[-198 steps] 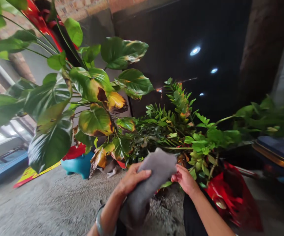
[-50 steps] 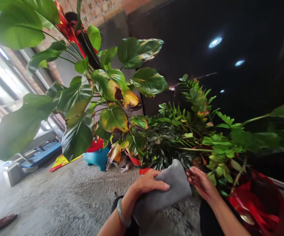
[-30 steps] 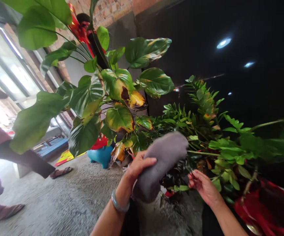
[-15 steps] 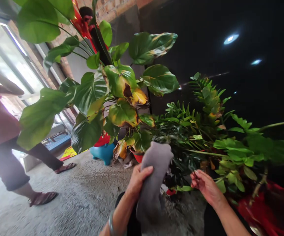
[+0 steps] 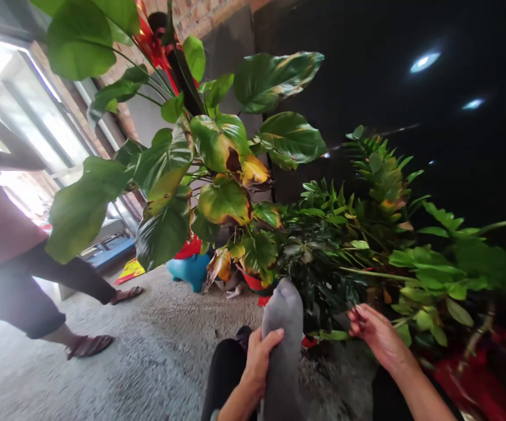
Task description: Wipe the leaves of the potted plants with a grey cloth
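Observation:
A grey sock stands upright in front of me, its toe end up. My left hand is closed around its left side, the thumb lying across the front. To the right of the sock and apart from it, my right hand has its fingers pinched together. Whatever is between those fingertips is too small to make out. Dark green leaves lie just behind both hands. The lower end of the sock runs out of the bottom of the view.
A large-leaved potted plant and bushy plants stand ahead by a black glossy wall. A teal animal-shaped object rests on the concrete floor. Another person stands at left. Red material lies at lower right.
The sock has turned and straightened, now showing a narrower, smoother face. My left hand has moved slightly right and down with it. My right hand stays pinched, a little further right in view.

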`<state>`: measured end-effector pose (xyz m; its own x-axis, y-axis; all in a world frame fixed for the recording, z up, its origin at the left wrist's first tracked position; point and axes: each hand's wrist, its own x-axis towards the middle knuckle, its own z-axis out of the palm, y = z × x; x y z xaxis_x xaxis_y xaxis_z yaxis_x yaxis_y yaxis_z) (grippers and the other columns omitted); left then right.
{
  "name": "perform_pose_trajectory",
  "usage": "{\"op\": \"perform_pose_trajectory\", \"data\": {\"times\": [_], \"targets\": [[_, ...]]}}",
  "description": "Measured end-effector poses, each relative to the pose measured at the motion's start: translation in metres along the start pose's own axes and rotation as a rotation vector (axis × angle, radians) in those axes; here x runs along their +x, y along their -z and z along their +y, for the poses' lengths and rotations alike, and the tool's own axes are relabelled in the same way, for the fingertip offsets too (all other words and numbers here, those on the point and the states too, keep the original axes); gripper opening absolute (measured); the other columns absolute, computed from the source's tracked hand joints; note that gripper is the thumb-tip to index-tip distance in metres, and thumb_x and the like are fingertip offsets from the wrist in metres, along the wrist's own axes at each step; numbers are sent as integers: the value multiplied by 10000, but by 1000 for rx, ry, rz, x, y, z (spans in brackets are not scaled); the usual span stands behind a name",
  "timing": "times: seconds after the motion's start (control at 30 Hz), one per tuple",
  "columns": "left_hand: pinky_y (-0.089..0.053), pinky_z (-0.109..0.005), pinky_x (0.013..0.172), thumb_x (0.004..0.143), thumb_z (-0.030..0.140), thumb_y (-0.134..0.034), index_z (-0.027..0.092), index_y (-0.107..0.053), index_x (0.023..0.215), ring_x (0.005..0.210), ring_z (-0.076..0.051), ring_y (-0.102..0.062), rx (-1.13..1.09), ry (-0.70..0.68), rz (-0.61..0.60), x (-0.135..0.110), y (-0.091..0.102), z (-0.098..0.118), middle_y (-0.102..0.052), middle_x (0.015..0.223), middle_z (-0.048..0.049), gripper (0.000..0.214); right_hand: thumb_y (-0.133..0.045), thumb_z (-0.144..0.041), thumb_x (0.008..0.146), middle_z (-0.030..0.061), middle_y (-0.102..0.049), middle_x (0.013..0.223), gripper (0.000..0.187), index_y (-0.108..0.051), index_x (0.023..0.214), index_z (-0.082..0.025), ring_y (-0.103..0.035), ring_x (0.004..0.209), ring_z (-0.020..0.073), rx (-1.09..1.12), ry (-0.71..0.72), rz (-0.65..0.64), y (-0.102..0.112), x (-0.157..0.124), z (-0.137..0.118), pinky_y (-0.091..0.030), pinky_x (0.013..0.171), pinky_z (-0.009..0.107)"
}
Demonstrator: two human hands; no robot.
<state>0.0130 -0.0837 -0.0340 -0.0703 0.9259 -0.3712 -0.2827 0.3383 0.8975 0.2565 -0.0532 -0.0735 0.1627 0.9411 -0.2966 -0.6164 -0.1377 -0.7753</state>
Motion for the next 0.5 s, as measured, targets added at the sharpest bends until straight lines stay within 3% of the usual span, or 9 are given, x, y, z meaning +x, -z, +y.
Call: {"op": "perform_pose_trajectory", "data": {"times": [0.07,0.2,0.27,0.33,0.43,0.5], "targets": [[-399,-254,440,448,430,-838,136,-655,634,424,-127,-497,-16,-81,10,-2,-3,19,-590,484,6,393,-906,-348,379,-1,-640,505,329,-645,524,-209,-506,409,116,0,-3,5,-1,-1,-1,-426,413,262],[-477,-262,521,454,402,-831,153,-665,747,511,-139,-568,-181,-374,132,25,-22,88,-651,602,6,419,-917,-361,337,-2,-644,499,353,-641,503,-216,-510,410,122,0,-12,6,-8,-3,-2,-439,414,271],[-508,-277,581,454,381,-834,159,-666,778,570,-152,-605,-219,-390,140,38,-30,101,-685,669,-12,427,-921,-358,319,-1,-644,493,363,-635,490,-214,-508,407,119,-3,-14,7,-11,-4,-2,-438,412,267],[-504,-277,586,450,356,-840,155,-680,781,591,-162,-615,-135,-315,132,42,-32,85,-701,685,-29,419,-922,-356,317,-5,-643,491,368,-630,486,-212,-509,406,114,-4,-14,4,-12,-5,-2,-436,412,259],[-435,-260,499,456,367,-843,136,-687,690,519,-154,-567,88,-111,67,28,-19,29,-658,576,-25,364,-921,-356,330,-11,-643,496,367,-621,485,-211,-507,405,109,-2,-11,0,-11,-5,-1,-438,412,255],[-406,-260,468,490,428,-825,134,-667,632,460,-140,-524,91,24,-38,10,-6,-1,-608,506,-11,363,-919,-340,343,-11,-644,497,357,-619,485,-209,-506,401,110,1,-13,1,-8,-4,-1,-436,410,256]]}}
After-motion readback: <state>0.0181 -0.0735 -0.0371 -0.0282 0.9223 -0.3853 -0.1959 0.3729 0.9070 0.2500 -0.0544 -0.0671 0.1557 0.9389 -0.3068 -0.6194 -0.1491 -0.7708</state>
